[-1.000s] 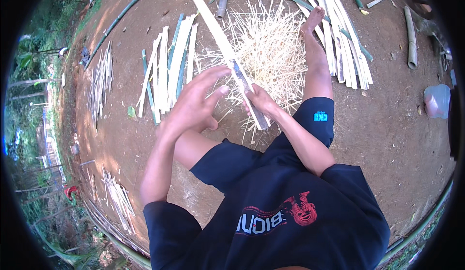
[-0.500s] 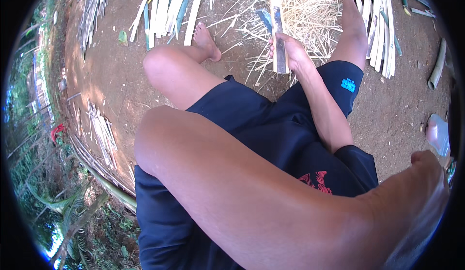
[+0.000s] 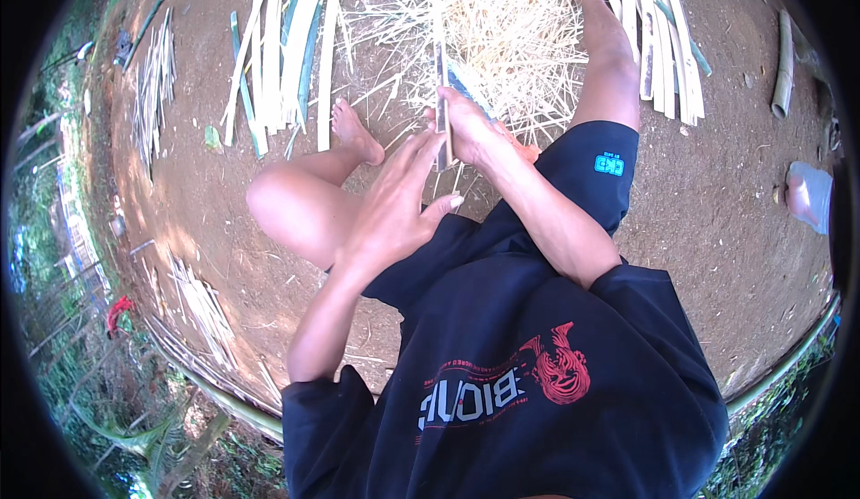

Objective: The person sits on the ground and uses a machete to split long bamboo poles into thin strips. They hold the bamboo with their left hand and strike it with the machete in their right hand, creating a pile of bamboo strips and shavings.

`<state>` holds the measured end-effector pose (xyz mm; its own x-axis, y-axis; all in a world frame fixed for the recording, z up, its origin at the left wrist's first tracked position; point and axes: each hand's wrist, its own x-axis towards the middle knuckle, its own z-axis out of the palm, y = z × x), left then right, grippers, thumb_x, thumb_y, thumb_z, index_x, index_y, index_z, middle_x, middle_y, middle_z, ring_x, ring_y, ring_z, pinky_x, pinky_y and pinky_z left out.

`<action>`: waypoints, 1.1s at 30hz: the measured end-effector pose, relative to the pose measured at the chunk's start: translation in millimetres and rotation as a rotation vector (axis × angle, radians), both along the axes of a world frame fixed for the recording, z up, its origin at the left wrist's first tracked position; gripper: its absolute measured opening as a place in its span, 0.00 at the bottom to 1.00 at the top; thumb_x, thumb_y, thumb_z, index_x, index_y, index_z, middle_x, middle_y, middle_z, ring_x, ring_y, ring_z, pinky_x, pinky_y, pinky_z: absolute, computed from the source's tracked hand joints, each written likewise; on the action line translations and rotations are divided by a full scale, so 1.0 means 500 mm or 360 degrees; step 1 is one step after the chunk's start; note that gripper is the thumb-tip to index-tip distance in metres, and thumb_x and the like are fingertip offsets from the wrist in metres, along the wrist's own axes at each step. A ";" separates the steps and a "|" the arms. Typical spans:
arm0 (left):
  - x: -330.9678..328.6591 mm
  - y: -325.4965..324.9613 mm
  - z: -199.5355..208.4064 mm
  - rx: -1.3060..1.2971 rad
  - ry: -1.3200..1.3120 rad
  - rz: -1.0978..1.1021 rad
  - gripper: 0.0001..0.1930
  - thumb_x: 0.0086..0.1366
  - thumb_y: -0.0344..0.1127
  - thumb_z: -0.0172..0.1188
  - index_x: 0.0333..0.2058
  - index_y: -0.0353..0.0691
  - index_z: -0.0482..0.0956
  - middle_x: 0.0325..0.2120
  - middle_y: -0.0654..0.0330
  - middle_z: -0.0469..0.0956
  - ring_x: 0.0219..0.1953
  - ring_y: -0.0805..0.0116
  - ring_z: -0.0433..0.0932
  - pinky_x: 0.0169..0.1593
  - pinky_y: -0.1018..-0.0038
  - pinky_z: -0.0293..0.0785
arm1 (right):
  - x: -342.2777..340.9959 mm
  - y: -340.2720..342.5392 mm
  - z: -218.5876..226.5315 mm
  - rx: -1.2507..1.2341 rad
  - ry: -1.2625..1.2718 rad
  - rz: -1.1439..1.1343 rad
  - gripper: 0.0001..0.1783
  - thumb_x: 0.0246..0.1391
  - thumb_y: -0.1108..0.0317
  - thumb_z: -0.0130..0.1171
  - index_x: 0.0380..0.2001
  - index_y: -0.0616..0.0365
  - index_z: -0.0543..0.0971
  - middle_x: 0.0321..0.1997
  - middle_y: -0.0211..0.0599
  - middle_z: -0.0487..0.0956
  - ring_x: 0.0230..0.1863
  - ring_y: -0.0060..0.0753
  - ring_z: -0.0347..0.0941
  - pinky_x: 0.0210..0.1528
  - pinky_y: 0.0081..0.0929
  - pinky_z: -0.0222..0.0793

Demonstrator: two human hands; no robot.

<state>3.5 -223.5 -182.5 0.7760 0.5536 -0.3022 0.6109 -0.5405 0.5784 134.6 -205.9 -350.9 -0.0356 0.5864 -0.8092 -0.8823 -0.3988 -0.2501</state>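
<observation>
A long, narrow bamboo strip (image 3: pixel 442 145) stands edge-on between my two hands, its far end running onto the shavings. My left hand (image 3: pixel 394 203) lies along its left side near the close end, fingers stretched out and thumb apart. On the other side my right hand (image 3: pixel 479 132) is closed, with its thumb side against the strip. A dark flat blade, seemingly a knife (image 3: pixel 468 90), sticks out beyond the right hand; its handle is hidden in the curled fingers.
Pale shavings (image 3: pixel 520 33) cover the ground between my bare feet. Split bamboo strips (image 3: pixel 291 51) lie at the far left, more strips (image 3: pixel 663 42) at the far right. A bamboo tube (image 3: pixel 783 69) and a clear plastic bag (image 3: pixel 808 196) are on the right. Thin sticks (image 3: pixel 202 306) lie at left.
My left arm has swung from across the view down to the strip, and its hand now touches it. The strip has turned from its flat face to its edge and shifted left with my right hand.
</observation>
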 end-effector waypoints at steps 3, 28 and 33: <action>-0.035 -0.032 -0.111 0.0178 -0.0066 0.0170 0.37 0.59 0.34 0.64 0.65 0.37 0.58 0.61 0.43 0.64 0.64 0.46 0.63 0.65 0.58 0.60 | -0.020 0.009 0.024 0.0115 -0.0033 0.0022 0.20 0.66 0.53 0.48 0.55 0.52 0.65 0.33 0.35 0.73 0.28 0.27 0.67 0.32 0.28 0.68; -0.055 0.311 -0.018 0.0446 -0.1143 0.1664 0.16 0.68 0.31 0.58 0.49 0.26 0.70 0.40 0.51 0.77 0.44 0.68 0.78 0.49 0.73 0.81 | 0.104 -0.092 -0.362 -0.0554 -0.1899 0.1729 0.29 0.56 0.52 0.57 0.54 0.60 0.71 0.53 0.53 0.76 0.57 0.51 0.73 0.57 0.46 0.68; -0.040 0.333 0.005 0.0430 -0.1146 0.1639 0.09 0.66 0.26 0.59 0.42 0.27 0.76 0.35 0.56 0.79 0.40 0.71 0.79 0.44 0.77 0.81 | 0.119 -0.089 -0.385 -0.0518 -0.1853 0.1925 0.28 0.56 0.52 0.56 0.53 0.60 0.67 0.50 0.51 0.78 0.53 0.50 0.76 0.55 0.46 0.70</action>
<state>-16.3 -57.2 -179.9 -0.1034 0.9700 0.2198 0.4118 -0.1594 0.8972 194.0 -250.6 -543.6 0.3488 0.4892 -0.7994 0.5135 -0.8133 -0.2736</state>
